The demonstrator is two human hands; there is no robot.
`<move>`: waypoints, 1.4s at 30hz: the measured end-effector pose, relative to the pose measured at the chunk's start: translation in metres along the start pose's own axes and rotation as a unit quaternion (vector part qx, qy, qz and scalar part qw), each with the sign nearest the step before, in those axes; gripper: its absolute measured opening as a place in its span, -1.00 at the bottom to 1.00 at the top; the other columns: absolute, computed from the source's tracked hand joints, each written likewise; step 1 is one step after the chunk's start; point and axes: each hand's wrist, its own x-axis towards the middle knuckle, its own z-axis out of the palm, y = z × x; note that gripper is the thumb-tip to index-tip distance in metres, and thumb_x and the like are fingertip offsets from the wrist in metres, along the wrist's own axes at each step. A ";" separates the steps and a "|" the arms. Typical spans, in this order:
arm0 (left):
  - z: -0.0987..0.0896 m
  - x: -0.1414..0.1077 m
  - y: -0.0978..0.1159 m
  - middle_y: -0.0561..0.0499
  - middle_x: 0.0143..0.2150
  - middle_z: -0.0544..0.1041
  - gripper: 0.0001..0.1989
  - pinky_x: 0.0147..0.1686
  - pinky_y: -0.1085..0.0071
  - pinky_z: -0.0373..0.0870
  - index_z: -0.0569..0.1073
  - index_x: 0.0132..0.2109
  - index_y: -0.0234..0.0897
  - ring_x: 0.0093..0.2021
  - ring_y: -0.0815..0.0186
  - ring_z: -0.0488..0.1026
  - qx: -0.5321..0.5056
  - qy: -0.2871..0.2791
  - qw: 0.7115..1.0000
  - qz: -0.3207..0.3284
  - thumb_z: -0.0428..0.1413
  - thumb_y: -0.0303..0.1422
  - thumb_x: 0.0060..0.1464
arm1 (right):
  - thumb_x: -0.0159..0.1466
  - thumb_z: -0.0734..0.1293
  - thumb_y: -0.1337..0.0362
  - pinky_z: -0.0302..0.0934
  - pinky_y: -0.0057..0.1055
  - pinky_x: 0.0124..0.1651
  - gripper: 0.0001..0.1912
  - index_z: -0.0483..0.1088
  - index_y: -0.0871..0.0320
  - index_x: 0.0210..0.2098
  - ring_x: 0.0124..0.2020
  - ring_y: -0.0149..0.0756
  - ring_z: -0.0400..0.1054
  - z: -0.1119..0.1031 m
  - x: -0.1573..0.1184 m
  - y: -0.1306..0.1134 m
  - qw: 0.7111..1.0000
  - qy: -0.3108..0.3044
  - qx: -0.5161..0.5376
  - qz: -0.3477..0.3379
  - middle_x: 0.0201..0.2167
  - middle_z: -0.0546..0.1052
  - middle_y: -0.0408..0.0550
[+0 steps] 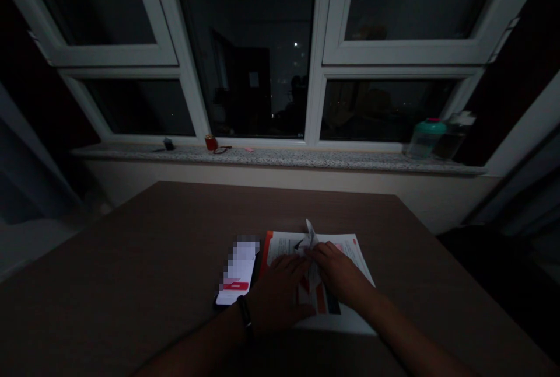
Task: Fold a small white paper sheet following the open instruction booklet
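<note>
One phone (242,263), its screen lit, lies at the left on the brown table (153,237), and just right of it we see a dark wristband (245,317) on the left wrist. Our left hand (277,292) rests palm down over the left part of an open booklet (350,320), the fingers stretched forward with slight gaps and the thumb spread well away; we see nothing gripped in it. The booklet lies on the table beside the phone, partly covered by both hands, and near its middle a loose-edged page (310,232) stands up. Right of that, our right hand (341,272) lies across the booklet, its fingers close together and gently bent, tips at the raised page; we cannot tell whether they pinch it or only press against it.
</note>
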 end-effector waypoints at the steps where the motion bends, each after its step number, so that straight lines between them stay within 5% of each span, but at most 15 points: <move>1: 0.000 0.000 0.000 -0.16 0.34 0.23 -0.12 0.29 0.02 0.07 0.10 0.36 -0.23 0.32 -0.02 0.13 -0.002 -0.001 1.000 0.000 0.30 -0.13 -0.01 | 0.25 0.15 0.53 0.06 -0.16 0.17 -0.42 0.26 0.07 0.23 0.05 -0.12 0.17 0.000 0.000 0.001 1.000 0.002 0.006 -0.001 0.03 0.39 0.02; 15: -0.001 0.000 -0.003 -0.18 0.39 0.14 0.03 0.32 0.02 -0.03 0.01 0.40 -0.22 0.35 -0.03 0.07 -0.020 -0.027 0.998 0.045 0.31 0.02 -0.06 | 0.28 0.15 0.54 0.14 -0.19 0.10 -0.42 0.28 0.03 0.23 0.03 -0.12 0.17 0.003 0.001 0.004 1.000 0.004 -0.006 -0.009 0.02 0.37 0.03; 21: -0.002 0.003 0.001 -0.15 0.34 0.24 -0.23 0.30 0.06 0.06 0.08 0.36 -0.24 0.32 0.05 0.15 0.024 0.004 1.000 0.008 0.24 -0.23 0.11 | 0.30 0.16 0.51 0.16 -0.21 0.07 -0.48 0.31 0.05 0.20 0.00 -0.14 0.18 0.000 0.001 0.002 1.000 0.007 -0.002 -0.014 -0.03 0.38 0.03; 26: -0.001 0.001 0.000 -0.15 0.31 0.28 -0.37 0.27 0.02 0.10 0.22 0.28 -0.23 0.30 0.00 0.17 0.056 0.017 0.998 -0.004 0.21 -0.19 0.13 | 0.27 0.16 0.54 0.16 -0.22 0.08 -0.47 0.32 0.09 0.18 -0.02 -0.14 0.18 -0.004 0.001 -0.002 1.000 0.004 -0.004 -0.021 -0.04 0.38 0.04; 42: 0.001 0.001 -0.007 -0.18 0.42 0.07 -0.01 0.31 -0.09 -0.04 -0.03 0.42 -0.18 0.40 -0.07 -0.04 -0.002 -0.046 0.999 0.007 0.26 0.02 0.01 | 0.18 0.14 0.55 0.13 -0.28 0.13 -0.51 0.37 0.16 0.05 0.04 -0.20 0.29 -0.004 -0.003 0.008 0.997 0.005 0.081 0.018 -0.03 0.48 0.02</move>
